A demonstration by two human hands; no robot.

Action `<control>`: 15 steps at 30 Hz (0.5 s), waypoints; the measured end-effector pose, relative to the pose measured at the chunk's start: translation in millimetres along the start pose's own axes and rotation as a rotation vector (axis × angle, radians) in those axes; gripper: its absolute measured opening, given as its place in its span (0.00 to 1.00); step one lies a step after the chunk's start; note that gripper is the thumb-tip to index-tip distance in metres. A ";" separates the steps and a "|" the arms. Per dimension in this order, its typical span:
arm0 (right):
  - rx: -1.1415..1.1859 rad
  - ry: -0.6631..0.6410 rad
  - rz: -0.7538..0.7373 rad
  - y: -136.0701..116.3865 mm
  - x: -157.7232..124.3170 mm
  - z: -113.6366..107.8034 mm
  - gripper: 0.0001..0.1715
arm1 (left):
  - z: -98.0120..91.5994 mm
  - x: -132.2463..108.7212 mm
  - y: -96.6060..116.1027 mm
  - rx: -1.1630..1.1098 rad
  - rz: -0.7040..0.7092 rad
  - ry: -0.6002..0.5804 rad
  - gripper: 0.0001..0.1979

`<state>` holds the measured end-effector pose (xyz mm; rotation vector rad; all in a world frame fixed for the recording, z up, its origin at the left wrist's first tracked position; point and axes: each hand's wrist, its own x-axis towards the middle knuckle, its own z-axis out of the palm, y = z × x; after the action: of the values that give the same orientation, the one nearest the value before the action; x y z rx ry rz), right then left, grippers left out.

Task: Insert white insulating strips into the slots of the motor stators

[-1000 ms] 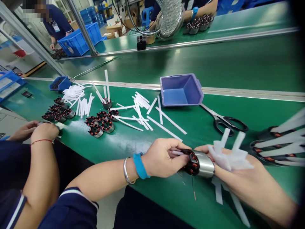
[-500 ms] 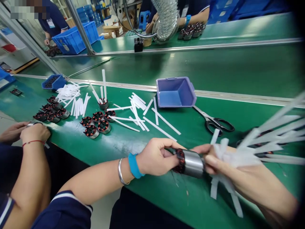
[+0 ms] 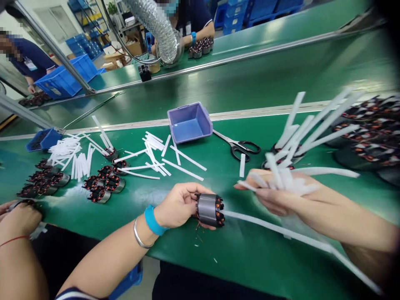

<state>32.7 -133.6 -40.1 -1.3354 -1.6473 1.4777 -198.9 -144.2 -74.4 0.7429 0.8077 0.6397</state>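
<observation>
In the head view my left hand (image 3: 176,206) grips a motor stator (image 3: 207,209), a grey metal cylinder lying on its side with copper windings at its ends. A long white strip (image 3: 281,230) runs from the stator's right end, under my right forearm, towards the lower right. My right hand (image 3: 275,196), apart from the stator, is closed round a bundle of short white strips (image 3: 290,183). Just beyond it stands a stator with white strips (image 3: 300,135) sticking up from it. A short loose strip (image 3: 242,165) lies near its fingertips.
Scissors (image 3: 239,146) lie beside a purple bin (image 3: 190,123). Loose white strips (image 3: 153,154) and several stators (image 3: 104,183) cover the left of the green bench. More stators (image 3: 368,133) stand at right. A co-worker's hand (image 3: 23,216) works at far left.
My right hand has drawn away from the stator, which has turned in my left hand. A long white strip now shows at its right end. The view has swung to the right.
</observation>
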 end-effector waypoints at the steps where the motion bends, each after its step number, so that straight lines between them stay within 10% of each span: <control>1: -0.040 -0.067 -0.029 -0.8 -0.4 0.7 0.22 | 1.0 0.1 -0.6 -0.015 -0.005 0.000 0.18; 15: -0.051 -0.220 0.005 3.1 -2.1 2.0 0.13 | 0.1 -2.4 0.4 -0.020 0.024 0.013 0.21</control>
<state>32.6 -136.6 -43.1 -1.2399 -1.8298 1.6447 -200.1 -145.8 -73.1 0.7324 0.8042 0.6739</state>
